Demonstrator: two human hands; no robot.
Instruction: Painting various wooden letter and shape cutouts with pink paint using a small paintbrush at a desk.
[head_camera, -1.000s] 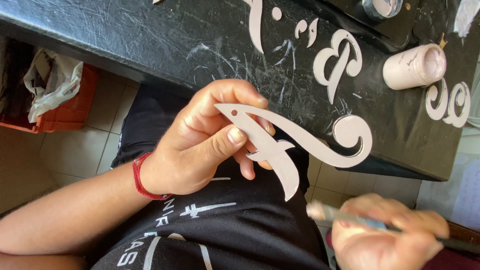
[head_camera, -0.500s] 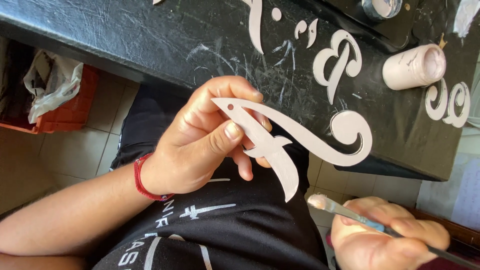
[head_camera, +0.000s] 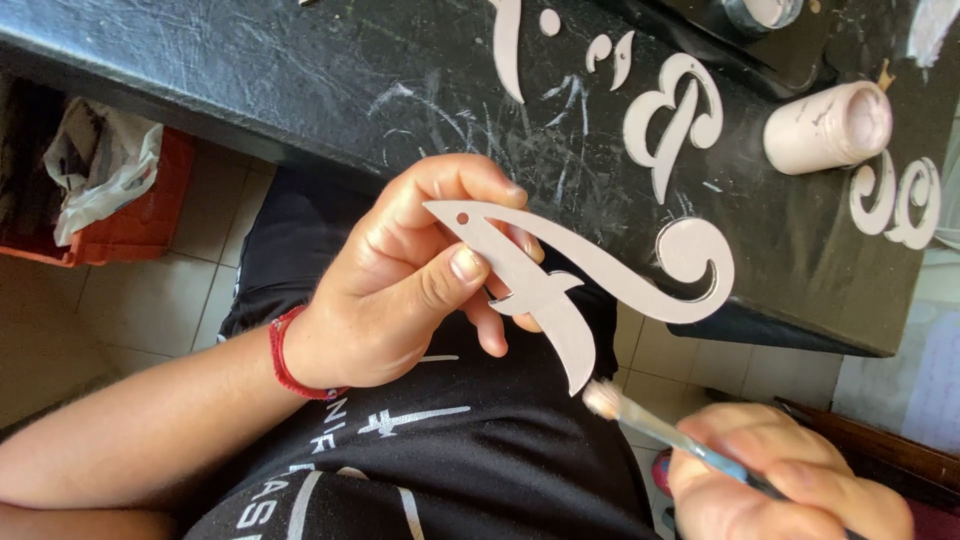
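The left hand (head_camera: 400, 290) holds a flat, pale pinkish-white cutout shaped like a curling script letter (head_camera: 560, 280), pinched between the thumb on its face and the fingers curled behind it, so the grip is closed on the piece near its pointed, pierced end. The cutout is held in the air above the person's lap, just in front of the edge of the black, scratched and paint-smeared worktable (head_camera: 300, 90); its round hooked curl overlaps the table edge in this view, and its blade-like lower tip points down toward the brush. A red cord bracelet (head_camera: 285, 355) circles the left wrist. The right hand (head_camera: 790, 480), low at the right edge of the frame, is closed around a thin paintbrush with a blue handle and pale bristles (head_camera: 650, 425); the bristle tip sits just beside the cutout's lower tip, and I cannot tell whether the 2 are touching. On the table lie more pale cutout letter shapes: 1 large looped piece (head_camera: 672, 115) near the middle, and a curled pair (head_camera: 900, 200) at the right edge. Between them a small, paint-coated pinkish bottle (head_camera: 825, 125) lies on its side. Below the table, at the left, an orange plastic crate (head_camera: 135, 215) stands on the tiled floor with a crumpled white bag (head_camera: 95, 165) in it. The person wears a black shirt with white print (head_camera: 440, 450).
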